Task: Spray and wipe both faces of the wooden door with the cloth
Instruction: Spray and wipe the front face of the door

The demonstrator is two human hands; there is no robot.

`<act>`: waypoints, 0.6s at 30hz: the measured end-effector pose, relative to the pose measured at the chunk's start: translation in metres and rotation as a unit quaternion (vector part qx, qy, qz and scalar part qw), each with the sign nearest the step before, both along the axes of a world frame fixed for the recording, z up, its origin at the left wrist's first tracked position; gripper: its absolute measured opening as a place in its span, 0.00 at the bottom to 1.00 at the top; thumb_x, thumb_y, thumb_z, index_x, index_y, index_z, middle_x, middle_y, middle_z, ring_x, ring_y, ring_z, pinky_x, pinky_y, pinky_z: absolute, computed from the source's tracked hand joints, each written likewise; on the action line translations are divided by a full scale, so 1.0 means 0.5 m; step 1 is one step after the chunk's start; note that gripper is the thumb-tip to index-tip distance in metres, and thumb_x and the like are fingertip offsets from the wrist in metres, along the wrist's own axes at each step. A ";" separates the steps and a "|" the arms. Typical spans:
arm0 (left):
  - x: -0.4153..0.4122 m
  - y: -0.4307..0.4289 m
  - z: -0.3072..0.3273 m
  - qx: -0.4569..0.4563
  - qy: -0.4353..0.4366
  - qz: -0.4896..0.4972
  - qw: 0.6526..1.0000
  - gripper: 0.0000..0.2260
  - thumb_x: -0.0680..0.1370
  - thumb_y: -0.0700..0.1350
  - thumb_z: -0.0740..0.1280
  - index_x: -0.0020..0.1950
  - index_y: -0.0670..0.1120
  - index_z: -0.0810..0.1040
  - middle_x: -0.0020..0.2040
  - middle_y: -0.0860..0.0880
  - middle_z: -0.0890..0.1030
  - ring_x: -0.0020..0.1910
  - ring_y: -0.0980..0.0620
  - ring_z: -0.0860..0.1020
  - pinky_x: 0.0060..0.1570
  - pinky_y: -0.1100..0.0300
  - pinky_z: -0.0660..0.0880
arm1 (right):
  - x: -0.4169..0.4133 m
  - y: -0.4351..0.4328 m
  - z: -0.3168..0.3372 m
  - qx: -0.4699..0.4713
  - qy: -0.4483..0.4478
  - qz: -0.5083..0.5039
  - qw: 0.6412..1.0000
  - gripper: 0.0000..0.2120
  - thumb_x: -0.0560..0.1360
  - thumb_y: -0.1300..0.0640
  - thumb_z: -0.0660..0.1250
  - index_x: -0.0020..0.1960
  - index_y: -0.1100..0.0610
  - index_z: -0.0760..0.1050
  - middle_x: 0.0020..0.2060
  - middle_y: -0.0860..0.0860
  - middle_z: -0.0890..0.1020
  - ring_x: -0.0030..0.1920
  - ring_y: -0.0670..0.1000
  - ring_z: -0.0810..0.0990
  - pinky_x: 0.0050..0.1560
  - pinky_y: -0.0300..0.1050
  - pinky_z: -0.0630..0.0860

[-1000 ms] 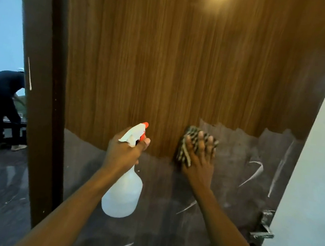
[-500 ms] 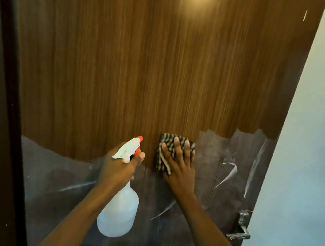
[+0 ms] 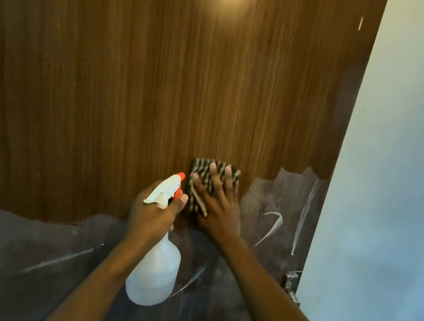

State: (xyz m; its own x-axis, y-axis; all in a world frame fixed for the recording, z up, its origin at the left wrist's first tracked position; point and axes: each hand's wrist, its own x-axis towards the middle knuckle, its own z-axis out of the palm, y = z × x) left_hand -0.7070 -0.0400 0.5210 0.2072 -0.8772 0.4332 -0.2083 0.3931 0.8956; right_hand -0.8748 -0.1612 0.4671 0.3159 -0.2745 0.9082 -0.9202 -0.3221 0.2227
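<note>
Head cam, centre of frame: I see the R hand (image 3: pixel 217 204) flat on the cloth (image 3: pixel 200 168), fingers spread, pressing it vs the door (image 3: pixel 136 75). Cloth shows above and left of the fingers, the rest is hidden under the palm. L hand (image 3: pixel 152 214) is just left of it, curled round the spray bottle (image 3: pixel 155 271) neck, forefinger at the orange trigger. Lower right: door handle (image 3: pixel 292 287) is half cut off by the wall (image 3: pixel 398 178) edge. Can't tell the bottle's liquid level.
</note>
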 end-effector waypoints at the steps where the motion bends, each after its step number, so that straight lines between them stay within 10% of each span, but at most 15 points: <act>1: -0.005 0.002 -0.001 0.008 0.002 0.002 1.000 0.21 0.74 0.48 0.70 0.65 0.47 0.71 0.53 0.53 0.75 0.41 0.54 0.76 0.34 0.67 0.71 | -0.007 0.000 -0.034 0.007 0.004 0.005 1.000 0.39 0.75 0.41 0.68 0.80 0.46 0.53 0.80 0.56 0.51 0.79 0.66 0.47 0.76 0.68 0.51; 12: -0.099 -0.022 -0.014 0.027 -0.014 -0.033 0.999 0.22 0.73 0.49 0.70 0.65 0.48 0.70 0.53 0.47 0.78 0.38 0.50 0.77 0.24 0.72 0.71 | -0.206 0.002 0.007 0.000 -0.293 -0.057 0.955 0.32 0.78 0.50 0.56 0.80 0.49 0.54 0.80 0.58 0.51 0.79 0.65 0.43 0.75 0.70 0.51; 18: -0.140 -0.037 0.014 -0.005 0.001 -0.005 1.000 0.18 0.73 0.51 0.70 0.62 0.51 0.73 0.49 0.50 0.81 0.35 0.49 0.78 0.31 0.62 0.74 | -0.189 -0.020 -0.016 -0.038 0.010 0.006 0.999 0.34 0.76 0.45 0.66 0.79 0.47 0.59 0.79 0.58 0.58 0.79 0.66 0.51 0.76 0.68 0.50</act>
